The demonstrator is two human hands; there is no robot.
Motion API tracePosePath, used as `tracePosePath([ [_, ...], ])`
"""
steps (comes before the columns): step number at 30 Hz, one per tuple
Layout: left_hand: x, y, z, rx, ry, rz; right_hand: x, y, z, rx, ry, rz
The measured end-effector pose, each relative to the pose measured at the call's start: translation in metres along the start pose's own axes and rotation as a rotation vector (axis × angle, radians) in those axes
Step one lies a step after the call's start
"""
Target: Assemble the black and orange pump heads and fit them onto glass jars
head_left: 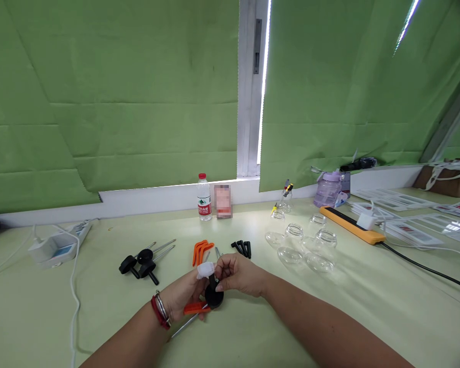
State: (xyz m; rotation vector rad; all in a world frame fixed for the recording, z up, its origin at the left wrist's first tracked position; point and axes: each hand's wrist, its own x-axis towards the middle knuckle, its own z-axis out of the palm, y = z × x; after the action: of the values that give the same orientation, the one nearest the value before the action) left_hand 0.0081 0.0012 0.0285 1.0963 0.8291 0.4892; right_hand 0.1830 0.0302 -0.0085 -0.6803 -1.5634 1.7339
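Just in front of me, my left hand (187, 296) is closed around a black round-capped part (214, 296). A thin metal rod (186, 327) runs from it down and to the left, and an orange lever (196, 307) lies against it. A translucent white piece (206, 270) shows at the top of that hand. Fingers of my right hand (239, 275) pinch at the upper black stem of the part; anything small between them is hidden. Beyond the hands lie several orange levers (202, 250) and several short black pieces (242, 248).
Black round-capped parts with rods (145, 260) lie to the left, near a white power strip (63, 245) and its cable. On the right stand several clear glass bottles (291, 245), a yellow power strip (350, 225) and a purple jug (327, 190). A water bottle (204, 199) stands behind.
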Motion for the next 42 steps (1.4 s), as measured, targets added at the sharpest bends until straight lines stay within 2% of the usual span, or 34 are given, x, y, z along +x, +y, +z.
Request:
tracePosePath([
  [42, 0.0019, -0.0033, -0.0047, -0.006, -0.023, -0.009, -0.0015, -0.0013, 0.0017, 0.051, -0.017, -0.022],
])
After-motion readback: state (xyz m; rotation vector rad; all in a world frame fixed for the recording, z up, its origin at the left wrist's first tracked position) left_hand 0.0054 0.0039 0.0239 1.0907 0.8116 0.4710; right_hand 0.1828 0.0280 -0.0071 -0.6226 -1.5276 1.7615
